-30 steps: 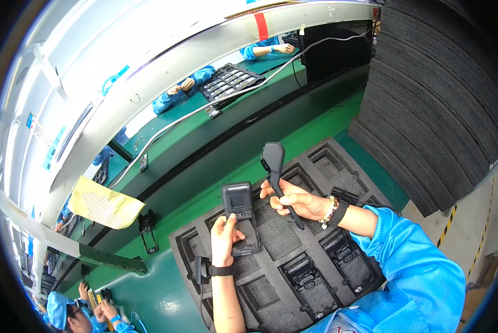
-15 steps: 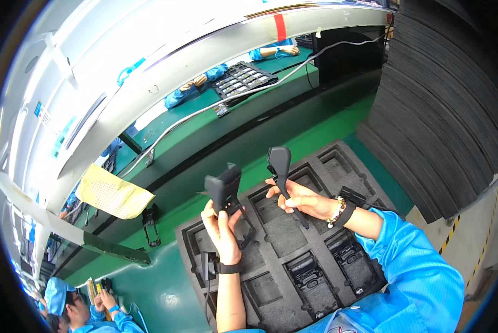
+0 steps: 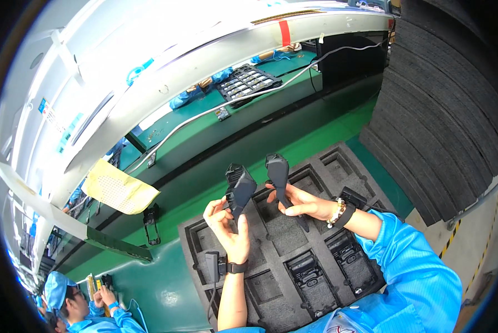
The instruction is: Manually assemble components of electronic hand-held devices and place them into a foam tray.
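Above a dark grey foam tray (image 3: 253,237), both of my hands hold up black plastic parts. My left hand (image 3: 230,232) is closed at the lower end of a black plastic housing (image 3: 241,187), which stands tilted with a smooth face to the right and a recessed, detailed side to the left. Close beside it, my right hand (image 3: 304,205) grips a second black plastic part (image 3: 278,171) with a wide head on top and a narrow tail running down past the fingers. The two parts are apart. What the fingertips press on is partly hidden.
Black molded parts (image 3: 310,276) lie in near compartments of the tray. Tall stacks of dark foam sheets (image 3: 438,105) rise on the right. A black frame (image 3: 151,223) and a yellow perforated sheet (image 3: 118,187) are at left. Across the bench, other people's hands work near a parts tray (image 3: 249,82).
The housing in my left hand has turned, so its smooth face now points right, and moved nearer the other part. My right hand's part has dropped slightly.
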`<act>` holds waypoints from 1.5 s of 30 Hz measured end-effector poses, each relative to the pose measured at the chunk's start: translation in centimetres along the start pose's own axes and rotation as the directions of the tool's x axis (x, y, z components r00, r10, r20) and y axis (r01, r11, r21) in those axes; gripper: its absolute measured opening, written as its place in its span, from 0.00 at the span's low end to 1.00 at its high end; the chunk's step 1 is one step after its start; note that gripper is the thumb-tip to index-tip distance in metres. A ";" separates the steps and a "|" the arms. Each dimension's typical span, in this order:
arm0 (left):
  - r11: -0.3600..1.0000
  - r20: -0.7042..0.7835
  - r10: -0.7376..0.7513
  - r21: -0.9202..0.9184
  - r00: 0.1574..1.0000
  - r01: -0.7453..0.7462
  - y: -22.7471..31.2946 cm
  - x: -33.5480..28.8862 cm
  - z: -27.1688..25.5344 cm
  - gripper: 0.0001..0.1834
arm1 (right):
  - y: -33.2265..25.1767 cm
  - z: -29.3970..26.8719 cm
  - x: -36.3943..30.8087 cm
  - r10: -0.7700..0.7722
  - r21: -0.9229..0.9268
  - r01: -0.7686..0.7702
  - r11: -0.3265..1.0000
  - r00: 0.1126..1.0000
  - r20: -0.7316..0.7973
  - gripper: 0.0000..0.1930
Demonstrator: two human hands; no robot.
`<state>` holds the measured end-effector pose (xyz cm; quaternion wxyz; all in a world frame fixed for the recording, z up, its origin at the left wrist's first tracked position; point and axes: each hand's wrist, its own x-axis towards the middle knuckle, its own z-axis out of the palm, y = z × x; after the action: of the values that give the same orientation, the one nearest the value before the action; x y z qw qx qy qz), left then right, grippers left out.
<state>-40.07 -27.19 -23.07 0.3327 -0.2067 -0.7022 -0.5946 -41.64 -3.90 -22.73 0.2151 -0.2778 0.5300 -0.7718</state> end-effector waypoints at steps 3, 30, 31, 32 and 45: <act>0.997 0.014 0.038 0.073 0.999 -0.039 0.5 0.4 0.3 0.19 | 0.0 0.0 -0.2 -0.016 -0.062 0.016 0.998 1.000 -0.004 0.44; 0.550 -0.113 -0.828 0.023 0.549 0.835 -22.5 12.5 -3.2 0.19 | -0.3 -19.8 11.9 0.079 -0.202 -0.326 0.924 0.677 -0.732 0.14; 0.547 -0.081 -0.834 0.015 0.546 0.837 -23.4 12.3 -2.1 0.20 | 0.7 -22.2 11.9 0.074 -0.213 -0.336 0.917 0.671 -0.738 0.13; 0.539 -0.075 -0.840 0.011 0.538 0.842 -23.9 11.8 -2.4 0.20 | 1.5 -22.9 12.5 0.077 -0.212 -0.335 0.918 0.676 -0.733 0.13; 0.733 0.146 -0.433 0.631 0.890 0.253 -16.3 9.8 -5.4 0.30 | -2.1 -18.1 8.7 -0.234 -0.524 -0.222 0.822 0.707 -0.667 0.25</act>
<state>-56.79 -36.86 -27.08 0.1596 -0.0399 -0.9188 -0.3588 -60.16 4.04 -24.14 -0.1002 -0.0138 0.7749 -0.6240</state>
